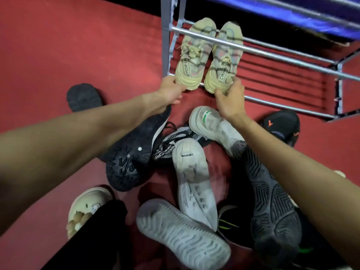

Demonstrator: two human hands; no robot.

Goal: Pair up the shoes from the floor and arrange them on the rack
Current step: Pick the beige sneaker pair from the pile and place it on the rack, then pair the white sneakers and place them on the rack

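Note:
Two pale yellow sneakers stand side by side, toes pointing away from me, on the low shelf of the metal rack. My left hand grips the heel of the left yellow sneaker. My right hand holds the heel of the right yellow sneaker. On the red floor below lies a pile: a black shoe sole-up, a white shoe with a green mark, a white shoe sole-up, a grey-soled shoe and a dark-soled shoe.
A black shoe lies alone at the left, and a black shoe with orange marks sits by the rack's right front leg. My foot in a cream sandal is at the lower left. A blue upper shelf overhangs the rack.

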